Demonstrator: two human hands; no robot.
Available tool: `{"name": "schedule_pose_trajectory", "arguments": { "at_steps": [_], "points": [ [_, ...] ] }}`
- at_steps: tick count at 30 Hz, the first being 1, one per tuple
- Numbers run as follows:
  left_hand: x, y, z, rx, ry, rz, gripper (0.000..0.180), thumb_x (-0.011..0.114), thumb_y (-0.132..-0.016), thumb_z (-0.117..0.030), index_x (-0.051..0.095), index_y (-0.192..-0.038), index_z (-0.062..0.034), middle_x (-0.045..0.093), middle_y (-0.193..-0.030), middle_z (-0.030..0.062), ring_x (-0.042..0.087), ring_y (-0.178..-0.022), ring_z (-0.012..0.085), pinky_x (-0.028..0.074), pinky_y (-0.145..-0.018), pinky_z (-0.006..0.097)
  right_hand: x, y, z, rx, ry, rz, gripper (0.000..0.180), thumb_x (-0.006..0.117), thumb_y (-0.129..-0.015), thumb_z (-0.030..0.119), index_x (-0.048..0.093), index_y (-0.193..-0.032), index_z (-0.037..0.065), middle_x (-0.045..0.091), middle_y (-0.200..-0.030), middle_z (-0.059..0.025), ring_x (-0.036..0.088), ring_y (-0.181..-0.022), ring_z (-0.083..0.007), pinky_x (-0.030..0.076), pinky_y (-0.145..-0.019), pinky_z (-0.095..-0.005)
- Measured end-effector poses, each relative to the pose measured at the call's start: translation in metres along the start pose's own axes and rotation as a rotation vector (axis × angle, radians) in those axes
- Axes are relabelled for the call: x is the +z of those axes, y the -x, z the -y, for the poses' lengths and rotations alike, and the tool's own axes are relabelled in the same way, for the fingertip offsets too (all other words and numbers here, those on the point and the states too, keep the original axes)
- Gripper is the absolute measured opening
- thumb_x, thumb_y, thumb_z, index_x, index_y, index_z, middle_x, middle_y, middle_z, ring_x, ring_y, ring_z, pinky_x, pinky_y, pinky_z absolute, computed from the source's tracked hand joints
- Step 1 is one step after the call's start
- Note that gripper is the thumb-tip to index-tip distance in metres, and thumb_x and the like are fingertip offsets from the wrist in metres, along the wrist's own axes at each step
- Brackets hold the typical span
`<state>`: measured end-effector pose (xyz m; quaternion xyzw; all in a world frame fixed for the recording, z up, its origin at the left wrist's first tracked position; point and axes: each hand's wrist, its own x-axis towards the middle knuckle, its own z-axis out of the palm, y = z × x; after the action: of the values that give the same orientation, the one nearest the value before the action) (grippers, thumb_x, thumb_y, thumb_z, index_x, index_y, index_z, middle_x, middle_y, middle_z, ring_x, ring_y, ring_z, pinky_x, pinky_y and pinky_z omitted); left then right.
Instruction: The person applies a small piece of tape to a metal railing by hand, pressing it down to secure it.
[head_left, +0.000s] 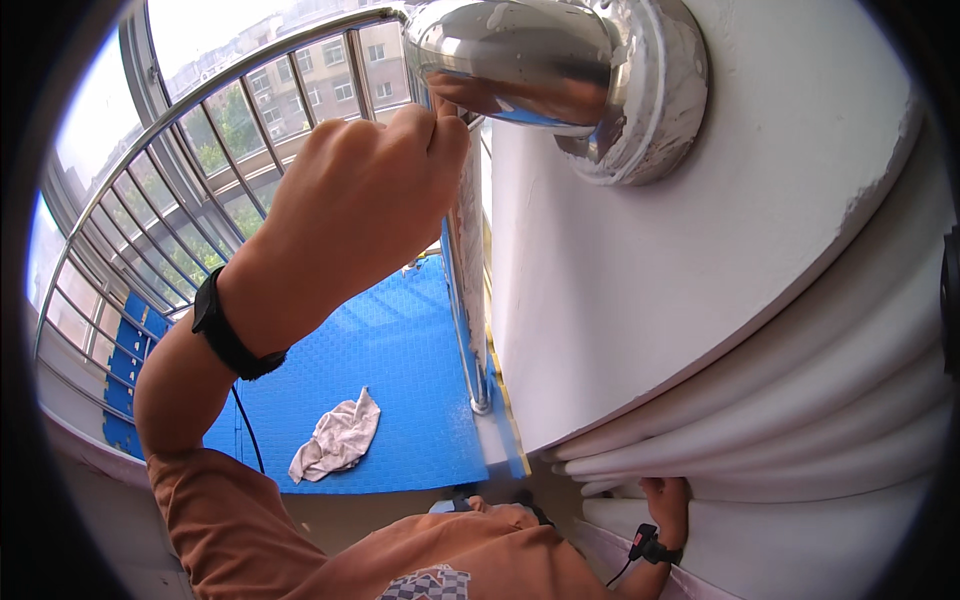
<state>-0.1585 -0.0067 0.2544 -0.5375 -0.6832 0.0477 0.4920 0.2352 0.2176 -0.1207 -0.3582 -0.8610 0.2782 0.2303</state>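
Note:
My left hand (375,175) is raised, with its fingers curled closed just below a shiny steel handrail elbow (515,65). Its fingertips are hidden behind the hand, so what they hold, if anything, does not show. The elbow joins a round steel collar (650,90) smeared with white, set against a white wall (720,230). Low on the right, my right hand (667,500) rests against white rounded ridges (780,400) under the wall's curved edge. Its fingers look curled in, and anything within them is hidden.
A curved steel railing (215,90) runs along the windows at left. Below, a crumpled pale cloth (340,437) lies on blue mats (400,350). A white-spattered post (468,270) stands beside the wall. Thin black cables (247,425) hang near both wrists.

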Motion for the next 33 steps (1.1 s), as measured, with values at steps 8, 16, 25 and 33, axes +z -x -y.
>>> {"name": "schedule_pose_trajectory", "arguments": {
  "at_steps": [8, 16, 25, 33],
  "points": [
    [0.003, 0.003, -0.016, 0.040, 0.025, 0.174, 0.011, 0.066, -0.076, -0.008, 0.060, -0.079, 0.0009, 0.054, -0.060, 0.0059, 0.059, -0.048, 0.0142, 0.051, -0.047, 0.025, 0.006, 0.000, -0.007, 0.024, 0.047, -0.020, 0.017, 0.069, -0.079, 0.013, 0.065, -0.091, 0.001, 0.065, -0.075, -0.0124, 0.062, -0.067, -0.0235, 0.049, -0.066, -0.0357],
    [-0.004, 0.006, -0.019, 0.129, -0.109, 0.168, 0.008, 0.062, -0.079, -0.006, 0.056, -0.076, -0.0018, 0.048, -0.058, 0.0030, 0.053, -0.045, 0.0104, 0.044, -0.039, 0.024, 0.011, 0.005, -0.028, 0.009, 0.091, -0.036, 0.019, 0.070, -0.079, 0.014, 0.066, -0.092, 0.001, 0.066, -0.075, -0.0131, 0.063, -0.067, -0.0246, 0.049, -0.066, -0.0357],
    [-0.004, 0.002, -0.007, 0.054, 0.038, 0.190, 0.009, 0.060, -0.089, -0.006, 0.056, -0.085, 0.0011, 0.053, -0.063, 0.0076, 0.054, -0.047, 0.0127, 0.046, -0.043, 0.024, 0.014, -0.007, -0.019, -0.037, 0.089, -0.044, 0.022, 0.071, -0.080, 0.016, 0.067, -0.095, 0.001, 0.068, -0.080, -0.0163, 0.066, -0.072, -0.0293, 0.050, -0.068, -0.0380],
    [-0.010, -0.002, -0.009, 0.008, -0.006, 0.216, 0.010, 0.062, -0.079, -0.005, 0.059, -0.083, 0.0036, 0.058, -0.066, 0.0105, 0.063, -0.054, 0.0183, 0.052, -0.049, 0.028, 0.000, -0.008, 0.002, -0.011, 0.049, 0.025, 0.017, 0.067, -0.081, 0.015, 0.067, -0.087, -0.001, 0.068, -0.077, -0.0168, 0.067, -0.070, -0.0287, 0.051, -0.067, -0.0368]
  ]
}}
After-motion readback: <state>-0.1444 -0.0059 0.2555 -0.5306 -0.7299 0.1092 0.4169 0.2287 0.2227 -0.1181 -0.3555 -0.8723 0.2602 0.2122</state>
